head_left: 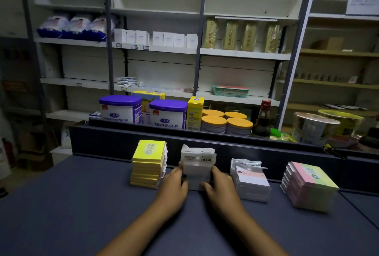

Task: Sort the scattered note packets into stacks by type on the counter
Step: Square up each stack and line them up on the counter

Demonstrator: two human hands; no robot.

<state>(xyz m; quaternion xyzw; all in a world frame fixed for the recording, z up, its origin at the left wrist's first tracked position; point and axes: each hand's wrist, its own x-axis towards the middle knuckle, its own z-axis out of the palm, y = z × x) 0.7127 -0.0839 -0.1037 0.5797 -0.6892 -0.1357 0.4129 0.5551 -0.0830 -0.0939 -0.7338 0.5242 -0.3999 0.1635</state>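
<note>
Fingers of both hands curl round the sides of the clear-wrapped stack (197,168), left hand (176,181) and right hand (220,184) squaring it on the counter (82,204). Beside it stand the yellow stack (148,162), the white stack (251,180) and the pastel stack (309,186). No loose packets show, so sorting looks nearly finished, with only tidying left.

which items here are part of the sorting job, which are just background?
Job:
- yellow stack
- clear-packet stack, held on both sides by left hand and right hand
- white stack
- pink-green stack
- counter

Background:
- purple-lid tins
- orange-lid tubs
- dark bottle
- shelves
</note>
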